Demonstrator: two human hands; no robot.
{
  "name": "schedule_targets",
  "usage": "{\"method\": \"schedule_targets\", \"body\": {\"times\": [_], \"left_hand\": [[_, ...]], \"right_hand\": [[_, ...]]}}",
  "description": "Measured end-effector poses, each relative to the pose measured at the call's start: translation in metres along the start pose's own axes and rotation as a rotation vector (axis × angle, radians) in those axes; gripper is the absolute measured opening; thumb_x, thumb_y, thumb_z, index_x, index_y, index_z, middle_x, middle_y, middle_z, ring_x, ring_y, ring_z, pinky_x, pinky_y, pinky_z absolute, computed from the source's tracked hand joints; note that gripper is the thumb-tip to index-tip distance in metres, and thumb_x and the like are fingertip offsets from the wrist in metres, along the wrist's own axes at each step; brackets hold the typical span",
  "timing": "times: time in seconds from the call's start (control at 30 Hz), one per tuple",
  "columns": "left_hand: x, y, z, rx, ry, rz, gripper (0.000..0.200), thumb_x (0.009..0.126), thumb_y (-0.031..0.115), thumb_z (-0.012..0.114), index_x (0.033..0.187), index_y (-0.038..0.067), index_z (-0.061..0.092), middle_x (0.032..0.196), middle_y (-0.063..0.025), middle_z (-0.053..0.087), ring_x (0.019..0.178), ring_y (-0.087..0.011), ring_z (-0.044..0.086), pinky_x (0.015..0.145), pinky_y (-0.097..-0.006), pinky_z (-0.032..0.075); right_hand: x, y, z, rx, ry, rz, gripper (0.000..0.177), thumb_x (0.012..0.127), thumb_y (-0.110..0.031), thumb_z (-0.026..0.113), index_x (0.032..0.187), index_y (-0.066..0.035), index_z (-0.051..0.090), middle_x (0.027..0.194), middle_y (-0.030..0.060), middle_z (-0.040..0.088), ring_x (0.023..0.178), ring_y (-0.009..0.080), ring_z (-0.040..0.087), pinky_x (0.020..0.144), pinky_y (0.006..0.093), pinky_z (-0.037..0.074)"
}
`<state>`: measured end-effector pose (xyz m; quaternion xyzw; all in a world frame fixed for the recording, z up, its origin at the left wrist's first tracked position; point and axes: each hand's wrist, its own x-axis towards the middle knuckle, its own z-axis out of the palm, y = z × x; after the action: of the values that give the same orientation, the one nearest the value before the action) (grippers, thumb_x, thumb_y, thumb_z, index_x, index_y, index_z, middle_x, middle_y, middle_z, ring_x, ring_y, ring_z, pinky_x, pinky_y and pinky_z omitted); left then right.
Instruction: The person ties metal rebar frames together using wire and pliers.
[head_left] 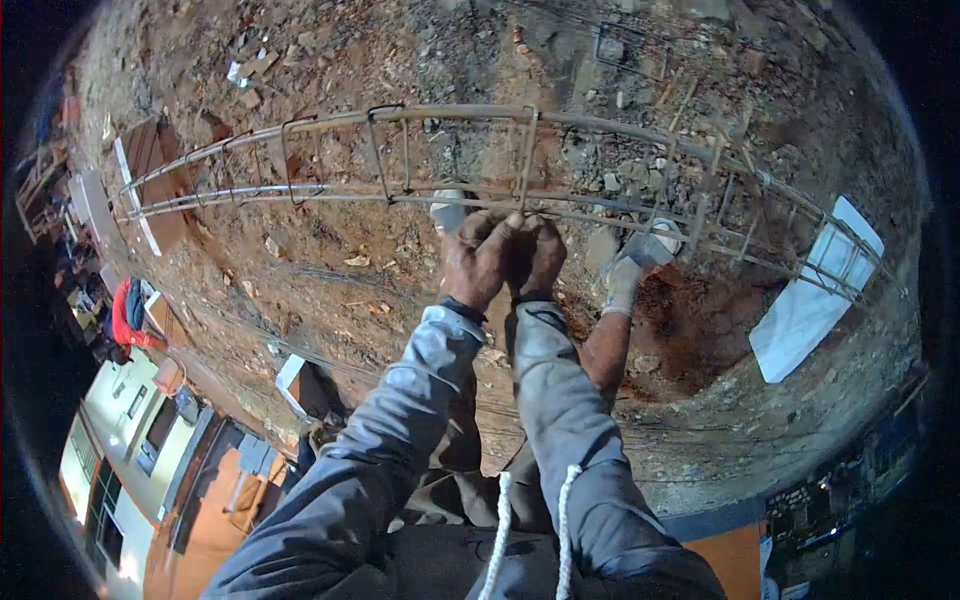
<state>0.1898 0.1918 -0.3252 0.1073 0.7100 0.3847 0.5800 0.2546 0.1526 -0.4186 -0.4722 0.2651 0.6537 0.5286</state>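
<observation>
A long rebar cage (450,111) stretches across the view, its long bars joined by several square stirrups. My left hand (473,260) and my right hand (538,258) are together at its near lower bar, just below a stirrup (527,150). Both hands are closed, thumbs and fingers pinched close to each other. What lies between the fingertips is hidden or too small to make out. Behind the hands, my feet in light footwear (655,243) stand at the near side of the cage.
The cage's right end lies over a white board (800,305); its left end rests by a brown block (158,190). Rubble and stones cover the ground. A person in red (128,315) bends at the left, near a pale building (135,420). A white-sided block (295,385) stands behind my left arm.
</observation>
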Motion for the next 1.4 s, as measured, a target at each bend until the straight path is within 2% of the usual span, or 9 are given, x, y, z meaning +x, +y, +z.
{"method": "schedule_targets", "body": {"times": [0.2, 0.23, 0.33, 0.53, 0.73, 0.77, 0.93, 1.23, 1.4], "left_hand": [[-0.001, -0.023, -0.019, 0.162, -0.018, 0.107, 0.025, 0.084, 0.021, 0.061, 0.088, -0.003, 0.064, 0.08, -0.0077, 0.064, 0.073, -0.0132, 0.058, 0.067, -0.0256, 0.046], [-0.003, -0.027, -0.023, 0.124, -0.025, 0.094, 0.027, 0.084, 0.022, 0.061, 0.088, -0.004, 0.064, 0.082, -0.0073, 0.064, 0.075, -0.0135, 0.058, 0.068, -0.0257, 0.045], [-0.003, -0.032, -0.023, -0.04, 0.085, -0.086, 0.027, 0.084, 0.023, 0.061, 0.09, -0.003, 0.063, 0.081, -0.0066, 0.064, 0.075, -0.013, 0.058, 0.067, -0.026, 0.045], [0.02, -0.082, -0.018, -0.32, 0.132, -0.265, 0.023, 0.086, 0.022, 0.058, 0.094, 0.001, 0.062, 0.081, -0.0043, 0.061, 0.069, -0.0103, 0.053, 0.062, -0.0246, 0.042], [0.048, -0.093, -0.013, 0.07, -0.02, 0.065, 0.016, 0.08, 0.008, 0.055, 0.094, 0.001, 0.061, 0.098, -0.0149, 0.059, 0.091, -0.0288, 0.057, 0.075, -0.0332, 0.045], [0.049, -0.094, -0.009, -0.035, 0.013, 0.156, 0.019, 0.084, 0.016, 0.054, 0.093, 0.0, 0.06, 0.082, -0.0054, 0.061, 0.072, -0.0114, 0.056, 0.063, -0.0256, 0.045], [0.052, -0.103, -0.004, -0.413, 0.087, -0.179, 0.021, 0.084, 0.02, 0.055, 0.09, 0.001, 0.059, 0.082, -0.0059, 0.061, 0.072, -0.0122, 0.056, 0.063, -0.0272, 0.046], [0.051, -0.104, -0.019, 0.046, 0.042, -0.236, 0.021, 0.087, 0.02, 0.055, 0.096, 0.001, 0.06, 0.086, -0.002, 0.06, 0.076, -0.0085, 0.053, 0.067, -0.0247, 0.043], [0.031, -0.045, -0.01, -0.412, -0.008, -0.319, 0.025, 0.086, 0.025, 0.057, 0.1, 0.005, 0.06, 0.078, 0.002, 0.055, 0.068, -0.0073, 0.048, 0.061, -0.0218, 0.038]], "right_hand": [[-0.013, -0.025, 0.023, -1.433, 0.096, -0.204, 0.018, 0.087, -0.016, 0.044, 0.091, -0.005, 0.058, 0.081, 0.0165, 0.061, 0.077, 0.027, 0.06, 0.064, 0.037, 0.044], [-0.027, -0.033, 0.036, -1.899, -0.184, -0.58, 0.015, 0.084, -0.015, 0.047, 0.088, -0.005, 0.058, 0.083, 0.0207, 0.061, 0.078, 0.0347, 0.06, 0.064, 0.0416, 0.046], [-0.026, -0.037, 0.055, -2.206, -0.157, -0.517, 0.011, 0.082, -0.014, 0.052, 0.085, -0.004, 0.056, 0.079, 0.0202, 0.061, 0.075, 0.0375, 0.06, 0.064, 0.0446, 0.047], [-0.023, -0.043, 0.048, -2.208, -0.276, -0.563, 0.014, 0.082, -0.016, 0.054, 0.081, -0.003, 0.054, 0.079, 0.0218, 0.059, 0.074, 0.04, 0.058, 0.064, 0.0472, 0.046], [-0.023, -0.041, 0.063, -2.186, -0.251, -0.6, 0.022, 0.085, -0.024, 0.052, 0.079, -0.003, 0.055, 0.078, 0.0221, 0.059, 0.073, 0.0403, 0.057, 0.063, 0.0475, 0.044], [-0.024, -0.038, 0.065, -2.187, -0.26, -0.599, 0.022, 0.085, -0.024, 0.052, 0.079, -0.003, 0.055, 0.078, 0.0221, 0.059, 0.073, 0.0403, 0.057, 0.063, 0.0475, 0.044], [-0.029, -0.03, 0.074, -2.286, -0.079, -0.446, 0.021, 0.086, -0.023, 0.051, 0.083, -0.003, 0.055, 0.077, 0.0215, 0.059, 0.073, 0.0398, 0.058, 0.062, 0.0479, 0.044], [-0.025, -0.046, 0.063, -2.092, -0.308, -0.52, 0.017, 0.085, -0.016, 0.052, 0.08, -0.001, 0.055, 0.07, 0.0223, 0.056, 0.071, 0.0408, 0.056, 0.06, 0.0472, 0.042], [-0.022, -0.045, 0.064, -1.988, -0.22, -0.407, 0.015, 0.083, -0.012, 0.051, 0.081, 0.001, 0.058, 0.073, 0.0232, 0.058, 0.071, 0.0423, 0.055, 0.059, 0.0468, 0.041]]}}
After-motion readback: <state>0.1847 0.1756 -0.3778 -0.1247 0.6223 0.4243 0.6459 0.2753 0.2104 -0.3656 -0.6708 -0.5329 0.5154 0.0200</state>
